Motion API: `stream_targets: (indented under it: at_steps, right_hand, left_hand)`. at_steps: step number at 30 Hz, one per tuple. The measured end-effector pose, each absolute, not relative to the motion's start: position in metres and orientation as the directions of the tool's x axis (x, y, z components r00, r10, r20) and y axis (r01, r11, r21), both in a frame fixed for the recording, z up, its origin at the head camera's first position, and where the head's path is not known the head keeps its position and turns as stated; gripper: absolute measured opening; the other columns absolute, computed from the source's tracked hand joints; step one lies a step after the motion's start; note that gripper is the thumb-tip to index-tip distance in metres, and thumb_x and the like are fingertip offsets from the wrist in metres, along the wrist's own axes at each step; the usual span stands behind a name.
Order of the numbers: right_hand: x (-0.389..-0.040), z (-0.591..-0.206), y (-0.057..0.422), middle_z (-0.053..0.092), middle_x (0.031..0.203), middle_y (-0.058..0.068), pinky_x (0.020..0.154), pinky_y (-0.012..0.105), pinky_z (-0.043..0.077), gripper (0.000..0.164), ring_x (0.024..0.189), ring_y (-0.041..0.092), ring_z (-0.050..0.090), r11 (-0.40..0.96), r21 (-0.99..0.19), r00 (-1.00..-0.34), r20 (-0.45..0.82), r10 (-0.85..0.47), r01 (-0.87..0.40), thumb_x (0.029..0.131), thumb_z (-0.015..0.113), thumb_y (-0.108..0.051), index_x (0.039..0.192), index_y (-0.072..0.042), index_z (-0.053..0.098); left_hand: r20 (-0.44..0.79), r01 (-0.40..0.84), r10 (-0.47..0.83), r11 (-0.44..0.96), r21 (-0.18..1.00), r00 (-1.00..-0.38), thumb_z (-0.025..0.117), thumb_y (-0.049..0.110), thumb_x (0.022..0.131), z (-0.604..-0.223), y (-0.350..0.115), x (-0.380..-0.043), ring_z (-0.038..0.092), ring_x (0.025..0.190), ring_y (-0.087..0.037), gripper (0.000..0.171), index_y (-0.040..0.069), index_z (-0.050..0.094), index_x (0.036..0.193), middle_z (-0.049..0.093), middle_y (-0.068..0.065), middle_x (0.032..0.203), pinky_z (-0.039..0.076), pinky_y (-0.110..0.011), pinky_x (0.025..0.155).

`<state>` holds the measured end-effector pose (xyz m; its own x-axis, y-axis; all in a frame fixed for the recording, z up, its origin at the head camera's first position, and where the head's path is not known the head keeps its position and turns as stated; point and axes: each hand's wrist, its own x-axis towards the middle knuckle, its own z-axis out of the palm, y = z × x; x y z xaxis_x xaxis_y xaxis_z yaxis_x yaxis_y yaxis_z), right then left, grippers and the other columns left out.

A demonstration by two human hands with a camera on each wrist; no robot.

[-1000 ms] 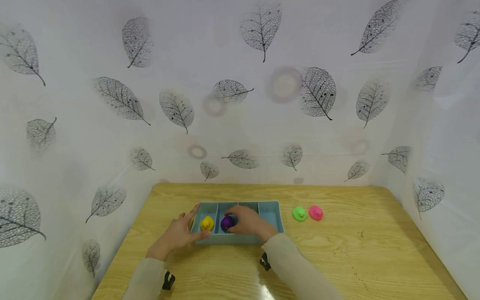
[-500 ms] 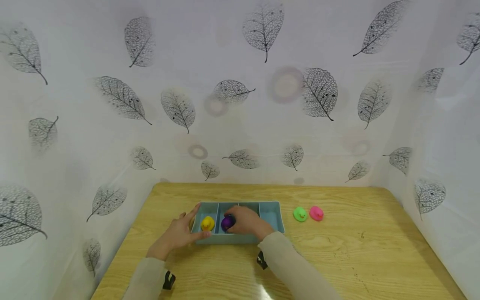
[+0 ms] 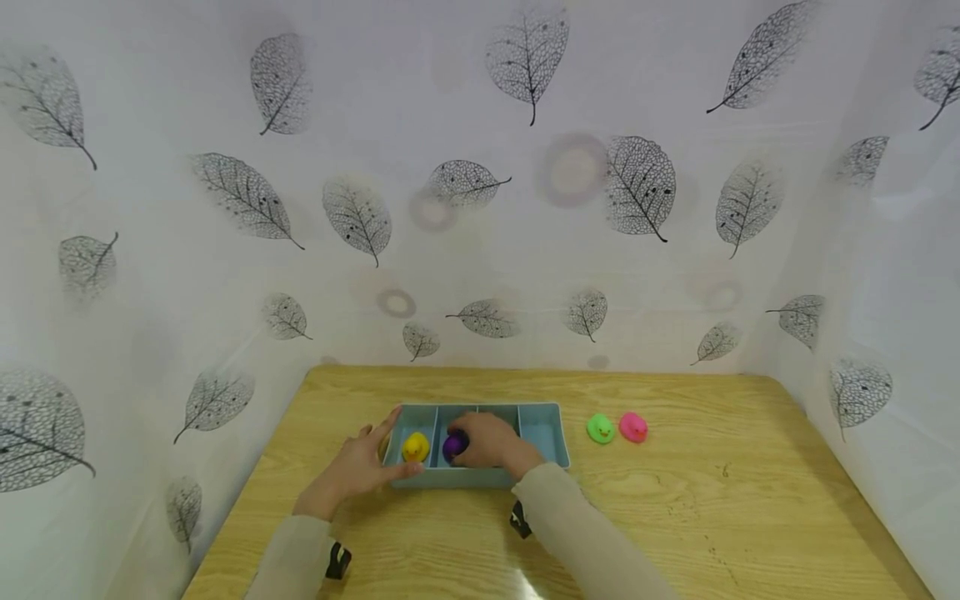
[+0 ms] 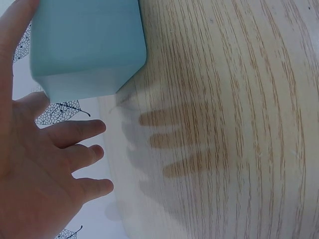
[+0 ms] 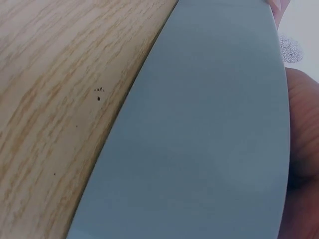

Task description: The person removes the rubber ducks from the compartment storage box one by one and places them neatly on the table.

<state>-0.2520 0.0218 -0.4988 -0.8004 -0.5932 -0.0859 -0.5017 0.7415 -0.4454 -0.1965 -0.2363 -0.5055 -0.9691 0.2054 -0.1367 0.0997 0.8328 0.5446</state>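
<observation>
A long pale-blue divided box [image 3: 480,477] stands on the table. My left hand [image 3: 356,468] holds its left end, thumb on the front wall and index finger at the back corner. In the left wrist view the other fingers stick out beside the box [image 4: 89,40], touching nothing. A yellow rubber duck [image 3: 416,447] sits in the leftmost compartment. My right hand [image 3: 487,440] reaches into the second compartment and pinches a purple rubber duck [image 3: 453,447], which the fingers partly hide. In the right wrist view, the box wall [image 5: 199,124] covers most of that hand [image 5: 304,124].
A green rubber duck [image 3: 600,428] and a pink rubber duck [image 3: 633,427] stand on the wooden table [image 3: 675,500], right of the box. The rightmost compartment [image 3: 543,433] shows a bare floor. A white leaf-print curtain [image 3: 480,250] hangs behind and at both sides.
My right wrist and forearm have shifted slightly left, with the fingers still at the purple duck. My left hand, the box and the other ducks stay where they were.
</observation>
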Motion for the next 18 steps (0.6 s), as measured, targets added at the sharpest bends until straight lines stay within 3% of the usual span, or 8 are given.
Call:
stream_targets:
  at_steps: [7,18]
  right_hand:
    - [-0.2516,-0.5016,0.0225,0.074,0.128,0.007,0.096,0.04,0.059,0.047,0.113,0.025,0.07,0.732,-0.464,-0.803,-0.068,-0.592,-0.499,0.089,0.085,-0.027,0.131,-0.01,0.072]
    - [-0.2524,-0.5037,0.0237,0.075,0.127,0.007,0.098,0.042,0.059,0.047,0.115,0.028,0.069,0.742,-0.453,-0.815,-0.053,-0.576,-0.495,0.087,0.086,-0.031,0.129,-0.013,0.074]
  left_hand:
    - [-0.139,0.098,0.207,0.83,0.548,-0.968,0.077,0.066,0.087,-0.5041,-0.2351,-0.1943,0.032,0.138,-0.076,0.113,0.021,0.017,0.171,0.03,-0.051,0.156,0.04,-0.084,0.104]
    - [-0.13,0.106,0.208,0.832,0.545,-0.969,0.077,0.065,0.087,-0.5043,-0.2349,-0.1952,0.034,0.139,-0.076,0.112,0.02,0.017,0.171,0.034,-0.05,0.154,0.039,-0.084,0.104]
